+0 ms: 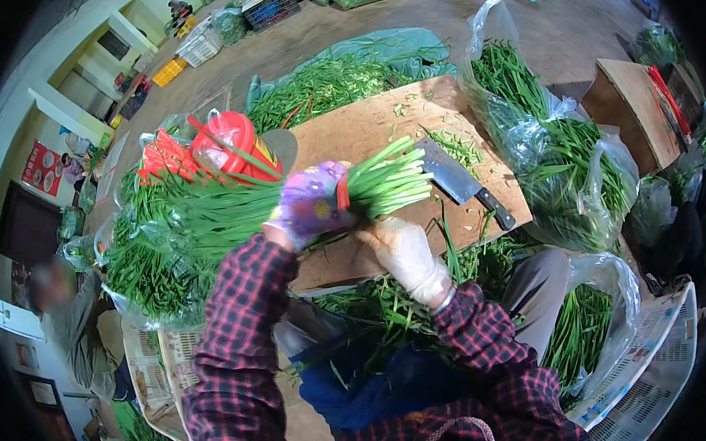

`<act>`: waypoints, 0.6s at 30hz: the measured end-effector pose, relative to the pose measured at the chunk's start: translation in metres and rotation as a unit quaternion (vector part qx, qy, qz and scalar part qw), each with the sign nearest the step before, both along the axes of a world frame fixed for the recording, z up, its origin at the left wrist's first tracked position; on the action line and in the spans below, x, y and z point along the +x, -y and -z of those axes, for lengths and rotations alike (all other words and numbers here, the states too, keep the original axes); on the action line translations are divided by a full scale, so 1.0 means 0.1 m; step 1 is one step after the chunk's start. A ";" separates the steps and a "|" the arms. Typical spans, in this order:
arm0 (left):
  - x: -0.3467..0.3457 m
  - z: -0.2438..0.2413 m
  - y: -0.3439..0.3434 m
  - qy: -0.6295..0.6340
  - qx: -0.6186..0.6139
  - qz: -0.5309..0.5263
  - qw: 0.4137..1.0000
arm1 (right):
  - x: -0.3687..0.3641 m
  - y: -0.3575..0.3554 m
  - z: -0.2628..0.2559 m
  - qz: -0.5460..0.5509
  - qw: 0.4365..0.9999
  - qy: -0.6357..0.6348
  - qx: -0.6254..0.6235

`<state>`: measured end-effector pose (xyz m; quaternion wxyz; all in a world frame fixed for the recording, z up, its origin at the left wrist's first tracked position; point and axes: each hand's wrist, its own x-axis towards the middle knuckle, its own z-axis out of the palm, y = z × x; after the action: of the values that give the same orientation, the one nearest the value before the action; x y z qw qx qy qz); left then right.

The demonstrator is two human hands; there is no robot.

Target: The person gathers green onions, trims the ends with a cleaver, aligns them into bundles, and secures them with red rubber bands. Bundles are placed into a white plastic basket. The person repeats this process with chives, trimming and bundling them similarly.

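My left hand (pixel 315 201), in a purple flowered glove, grips a bunch of long green leaf vegetables, likely garlic chives (pixel 390 179). A red band (pixel 343 194) goes round the bunch just right of the glove. The pale cut stem ends point right, and the leaves trail left. Below the bunch is my right hand (pixel 406 253) in a whitish glove, fingers curled close to its underside; whether they pinch anything is hidden. A cleaver (pixel 453 172) with a dark handle lies on the wooden board (pixel 347 121), its blade close to the stem ends.
Left of the board stand a red bucket (pixel 233 146) and a bundle of red strips (pixel 170 156). Bagged greens (pixel 567 159) lean at the right. Trimmings cover a green sheet (pixel 390 42) beyond the board. White plastic crates (pixel 653 372) flank me. Another person (pixel 75 334) sits at the left.
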<state>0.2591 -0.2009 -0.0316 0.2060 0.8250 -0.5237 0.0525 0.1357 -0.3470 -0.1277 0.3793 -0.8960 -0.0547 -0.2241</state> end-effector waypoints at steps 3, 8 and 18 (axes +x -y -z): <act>0.27 1.02 0.01 -0.097 0.168 -0.150 0.969 | 0.31 -0.09 0.72 -0.011 0.995 -0.064 0.078; 0.35 1.12 0.08 -0.271 0.221 -0.145 0.926 | 0.28 0.12 0.95 -0.013 0.991 -0.091 0.101; 0.27 1.13 0.25 -0.097 0.339 -0.154 0.923 | 0.12 0.13 0.98 0.006 0.997 -0.018 0.076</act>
<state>0.2866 -0.2261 -0.1442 -0.0471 0.9170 -0.3544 -0.1771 0.1476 -0.3604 -0.2254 0.4463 -0.8686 -0.0251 -0.2140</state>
